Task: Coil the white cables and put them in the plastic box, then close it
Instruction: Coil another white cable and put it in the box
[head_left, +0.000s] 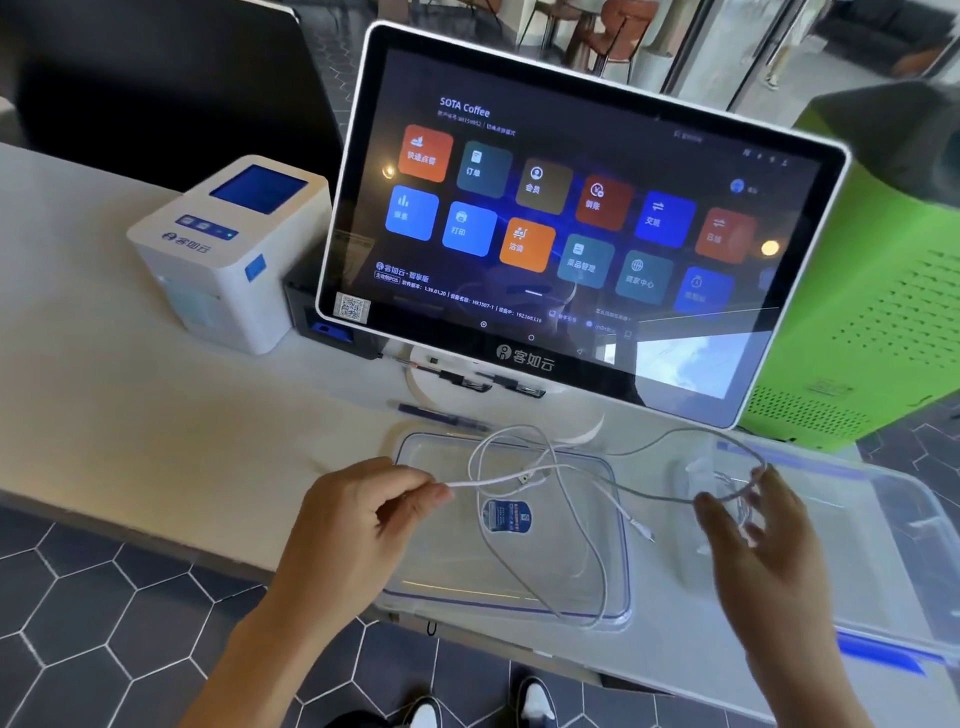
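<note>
My left hand pinches one end of a thin white cable between thumb and fingers. The cable runs in loose loops to my right hand, whose spread fingers hook a loop near the fingertips. Its plug ends dangle mid-span. Below the loops lies the clear plastic lid with a blue seal and a blue sticker, flat on the counter. To the right stands the clear plastic box with blue clips, open, with what looks like more white cable inside behind my right hand.
A tilted touchscreen terminal stands just behind the lid. A white label printer sits at the left, a green cabinet at the right. Pens lie under the screen. The counter edge runs below my wrists.
</note>
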